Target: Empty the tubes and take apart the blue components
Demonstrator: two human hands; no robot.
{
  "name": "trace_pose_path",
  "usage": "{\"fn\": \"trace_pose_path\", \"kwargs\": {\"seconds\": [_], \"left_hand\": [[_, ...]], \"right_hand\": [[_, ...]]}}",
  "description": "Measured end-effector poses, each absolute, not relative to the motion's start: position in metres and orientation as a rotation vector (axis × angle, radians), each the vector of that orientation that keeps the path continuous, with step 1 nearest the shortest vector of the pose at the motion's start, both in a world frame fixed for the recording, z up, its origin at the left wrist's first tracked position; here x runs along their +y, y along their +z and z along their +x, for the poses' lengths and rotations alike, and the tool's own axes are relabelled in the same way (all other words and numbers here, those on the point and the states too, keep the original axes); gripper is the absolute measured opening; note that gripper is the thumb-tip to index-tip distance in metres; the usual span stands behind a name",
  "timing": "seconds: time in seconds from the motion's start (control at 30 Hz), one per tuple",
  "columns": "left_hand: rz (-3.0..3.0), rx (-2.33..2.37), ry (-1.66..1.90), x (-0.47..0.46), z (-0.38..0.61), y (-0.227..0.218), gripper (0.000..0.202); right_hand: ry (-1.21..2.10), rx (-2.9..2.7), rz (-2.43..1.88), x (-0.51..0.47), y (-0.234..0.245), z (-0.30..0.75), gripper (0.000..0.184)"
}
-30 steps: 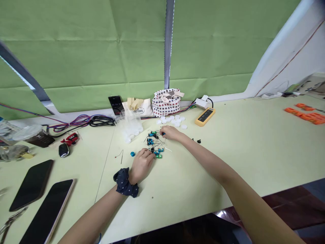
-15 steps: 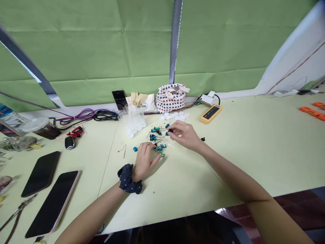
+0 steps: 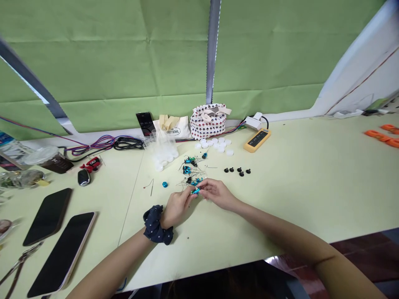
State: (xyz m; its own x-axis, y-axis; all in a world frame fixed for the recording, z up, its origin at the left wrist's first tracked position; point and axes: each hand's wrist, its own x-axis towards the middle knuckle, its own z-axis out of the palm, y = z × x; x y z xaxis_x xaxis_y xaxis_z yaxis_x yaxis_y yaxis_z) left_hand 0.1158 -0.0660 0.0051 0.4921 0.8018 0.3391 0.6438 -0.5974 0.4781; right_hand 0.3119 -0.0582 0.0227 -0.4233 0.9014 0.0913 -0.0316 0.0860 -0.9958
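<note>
My left hand [image 3: 178, 204] and my right hand [image 3: 218, 195] meet over the near end of a loose pile. Between their fingertips is a small shiny blue metallic part [image 3: 195, 190], pinched from both sides and partly covered. Just beyond my fingers lie more blue and black pieces [image 3: 187, 169] tangled with thin wire-like pins. A separate blue piece with a black end [image 3: 204, 155] sits at the pile's far side. Left of the pile is a round blue piece [image 3: 165, 184]. Several small black knob-like parts [image 3: 241, 174] lie to the right, beyond my right forearm.
White round caps [image 3: 230, 152] and clear plastic tubes [image 3: 160, 145] lie behind the pile. Against the wall are a patterned pouch [image 3: 208, 122] and a phone showing a timer [image 3: 145, 123]. A yellow power strip [image 3: 257, 140] is at back right; two phones [image 3: 64, 253] lie left.
My right hand has come down and toward me from the pile's far side to meet my left. The blue part is now between both hands. More black parts show where my right hand was.
</note>
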Motion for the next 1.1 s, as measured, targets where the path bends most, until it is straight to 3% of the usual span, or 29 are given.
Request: {"fn": "trace_pose_path", "kwargs": {"seconds": [0.13, 0.37, 0.47, 0.67, 0.77, 0.9, 1.0, 1.1], "left_hand": [[2.453, 1.195, 0.808, -0.061, 0.111, 0.001, 0.025], [2.499, 1.157, 0.778, -0.062, 0.109, 0.003, 0.025], [2.486, 1.159, 0.801, -0.062, 0.109, 0.006, 0.025], [2.517, 1.171, 0.791, -0.06, 0.108, 0.009, 0.025], [2.512, 1.181, 0.829, -0.059, 0.108, 0.011, 0.024], [2.536, 1.167, 0.8, -0.059, 0.109, 0.013, 0.026], [2.524, 1.182, 0.801, -0.058, 0.108, 0.011, 0.025], [2.511, 1.188, 0.829, -0.058, 0.108, 0.01, 0.025]], "right_hand": [[1.434, -1.606, -0.944, -0.056, 0.025, 0.313, 0.037], [1.393, -1.753, -0.897, -0.051, 0.031, 0.318, 0.027], [1.471, -1.683, -0.88, -0.048, 0.031, 0.319, 0.045], [1.547, -1.66, -0.906, -0.045, 0.029, 0.318, 0.031], [1.514, -1.6, -0.815, -0.045, 0.033, 0.319, 0.058], [1.651, -1.645, -0.968, -0.043, 0.033, 0.317, 0.035], [1.607, -1.67, -0.938, -0.043, 0.032, 0.317, 0.033], [1.6, -1.617, -0.904, -0.042, 0.032, 0.318, 0.063]]}}
